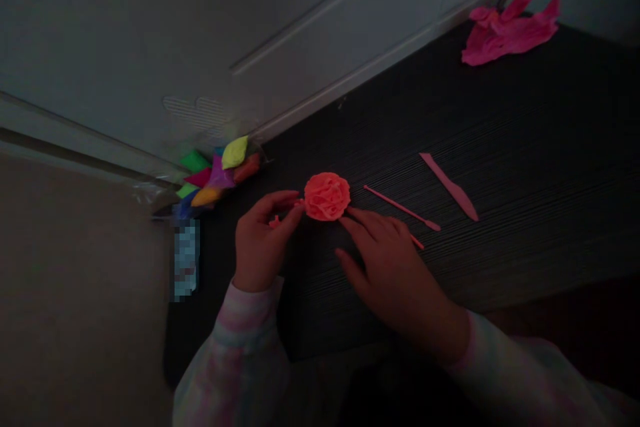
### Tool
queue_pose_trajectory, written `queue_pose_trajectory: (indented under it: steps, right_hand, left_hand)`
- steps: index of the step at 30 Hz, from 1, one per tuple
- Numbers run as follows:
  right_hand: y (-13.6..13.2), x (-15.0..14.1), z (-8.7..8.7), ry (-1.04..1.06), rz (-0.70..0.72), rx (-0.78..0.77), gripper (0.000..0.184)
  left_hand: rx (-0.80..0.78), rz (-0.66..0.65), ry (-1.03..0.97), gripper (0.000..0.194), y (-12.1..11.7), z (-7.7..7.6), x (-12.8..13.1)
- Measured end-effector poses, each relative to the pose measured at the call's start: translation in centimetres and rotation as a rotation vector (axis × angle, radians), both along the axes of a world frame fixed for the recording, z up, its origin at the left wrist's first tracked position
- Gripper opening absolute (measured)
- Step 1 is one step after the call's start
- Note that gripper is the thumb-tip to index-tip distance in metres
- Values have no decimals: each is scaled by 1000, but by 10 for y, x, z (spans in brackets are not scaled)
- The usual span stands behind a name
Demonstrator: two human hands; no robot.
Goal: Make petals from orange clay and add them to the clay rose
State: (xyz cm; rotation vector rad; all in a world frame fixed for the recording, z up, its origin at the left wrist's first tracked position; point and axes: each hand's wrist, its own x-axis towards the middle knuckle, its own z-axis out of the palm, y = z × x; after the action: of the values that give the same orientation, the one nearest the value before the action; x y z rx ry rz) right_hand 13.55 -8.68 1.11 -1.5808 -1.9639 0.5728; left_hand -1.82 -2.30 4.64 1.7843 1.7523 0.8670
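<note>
A round, ruffled coral-pink clay flower (327,197) lies on the dark table. At its left edge my left hand (264,235) is closed in a pinch on a small bit of coral clay (299,203), and another scrap of clay (275,221) shows between the fingers. My right hand (387,263) rests lower right of the flower, fingers stretched out and apart, the fingertips touching or very near its rim. Just beyond that hand lie a thin pink modelling tool (403,208) and a flat pink clay knife (451,188). The end of a third pink stick (417,241) peeks out by my right knuckles.
Colourful clay packets (215,177) sit in clear plastic at the table's left end, with a blurred light-blue item (185,260) in front. A crumpled pink wrapper or bag (510,30) lies at the far right corner. A pale panelled surface (320,33) borders the table's back edge.
</note>
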Motion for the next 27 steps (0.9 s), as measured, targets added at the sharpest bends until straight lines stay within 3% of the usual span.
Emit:
queue_pose_trajectory:
  steps: [8, 27]
  right_hand:
    - [-1, 1, -1, -5, -2, 18, 35]
    - [-1, 1, 0, -8, 6, -11, 33]
  left_hand:
    - [-19, -83, 77, 19, 2, 2, 4]
    - [-9, -132, 178, 23, -1, -8, 4]
